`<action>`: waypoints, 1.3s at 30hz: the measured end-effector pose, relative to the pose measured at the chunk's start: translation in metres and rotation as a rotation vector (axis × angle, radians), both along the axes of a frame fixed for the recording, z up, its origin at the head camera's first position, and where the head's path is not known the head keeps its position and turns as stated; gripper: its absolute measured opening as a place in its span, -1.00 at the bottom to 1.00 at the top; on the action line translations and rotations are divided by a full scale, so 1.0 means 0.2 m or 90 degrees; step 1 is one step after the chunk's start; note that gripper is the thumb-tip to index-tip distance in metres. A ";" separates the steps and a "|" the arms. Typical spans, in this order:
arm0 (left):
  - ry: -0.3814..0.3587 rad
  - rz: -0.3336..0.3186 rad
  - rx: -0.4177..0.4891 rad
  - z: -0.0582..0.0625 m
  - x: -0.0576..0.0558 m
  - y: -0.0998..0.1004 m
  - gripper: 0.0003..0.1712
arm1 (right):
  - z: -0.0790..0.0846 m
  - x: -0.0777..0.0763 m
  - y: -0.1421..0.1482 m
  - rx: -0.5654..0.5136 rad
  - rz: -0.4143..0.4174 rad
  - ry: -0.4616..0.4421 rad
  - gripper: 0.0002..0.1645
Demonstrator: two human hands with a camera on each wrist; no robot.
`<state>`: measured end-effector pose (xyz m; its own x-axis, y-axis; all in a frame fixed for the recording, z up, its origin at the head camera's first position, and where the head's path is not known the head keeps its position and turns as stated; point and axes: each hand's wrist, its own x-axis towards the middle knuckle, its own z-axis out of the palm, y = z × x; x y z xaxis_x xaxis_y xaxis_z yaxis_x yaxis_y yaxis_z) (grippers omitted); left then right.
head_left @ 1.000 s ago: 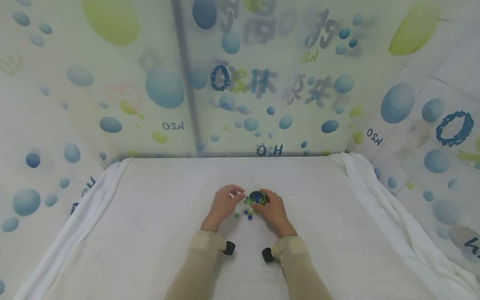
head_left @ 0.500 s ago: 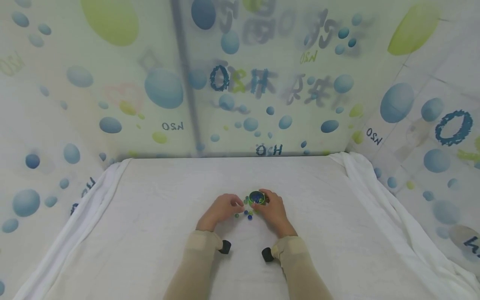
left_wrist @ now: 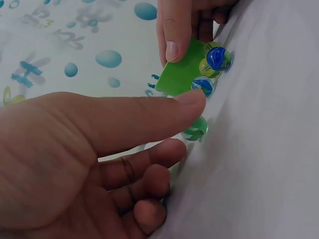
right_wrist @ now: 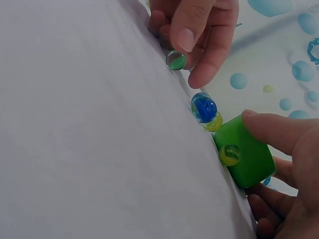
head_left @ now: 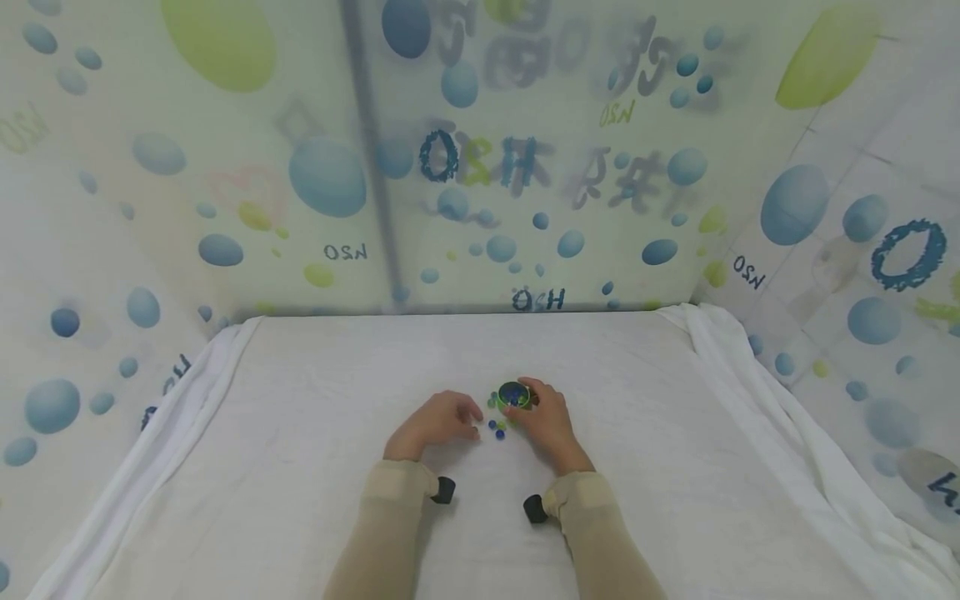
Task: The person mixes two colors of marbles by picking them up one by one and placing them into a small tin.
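My right hand [head_left: 550, 421] grips a small green cup [head_left: 504, 407] by its side, thumb in front. In the head view blue and green marbles show inside the cup. In the right wrist view its green wall [right_wrist: 249, 159] stands on the white cloth, a yellow-green marble [right_wrist: 230, 155] in front. My left hand [head_left: 440, 421] is to the left, its thumb and forefinger apart around a clear-and-green marble [right_wrist: 176, 60]. Whether they touch it I cannot tell; the head view hides it. Between the hands lie several loose marbles, including a dark blue one [right_wrist: 204, 108].
A white cloth [head_left: 337, 375] covers the table and bunches into folds along its left and right edges. Behind it hangs a pale curtain [head_left: 465, 225] printed with bubbles and letters. A black wrist-camera mount [head_left: 444, 490] sticks out below the left sleeve.
My left hand has moved down and left from beside the cup to the clear-and-green marble at the left of the group. The right hand and the cup stay in place.
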<state>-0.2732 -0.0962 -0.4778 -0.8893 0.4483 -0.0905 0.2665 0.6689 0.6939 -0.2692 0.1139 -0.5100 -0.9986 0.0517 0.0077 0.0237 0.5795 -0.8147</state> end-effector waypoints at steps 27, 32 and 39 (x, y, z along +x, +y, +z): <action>-0.006 0.027 -0.014 -0.02 0.00 0.00 -0.82 | 0.00 0.00 0.00 0.005 0.003 0.013 -0.27; -0.009 0.039 -0.004 -0.01 0.01 0.00 -0.83 | 0.01 0.00 0.00 0.003 0.003 0.015 -0.27; -0.009 0.048 0.010 -0.01 0.01 0.00 -0.83 | 0.01 0.00 0.00 0.000 0.000 0.008 -0.27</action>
<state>-0.2709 -0.0963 -0.4804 -0.9192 0.3817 -0.0963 0.2062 0.6752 0.7082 -0.2683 0.1136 -0.5089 -0.9985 0.0516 0.0195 0.0140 0.5794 -0.8149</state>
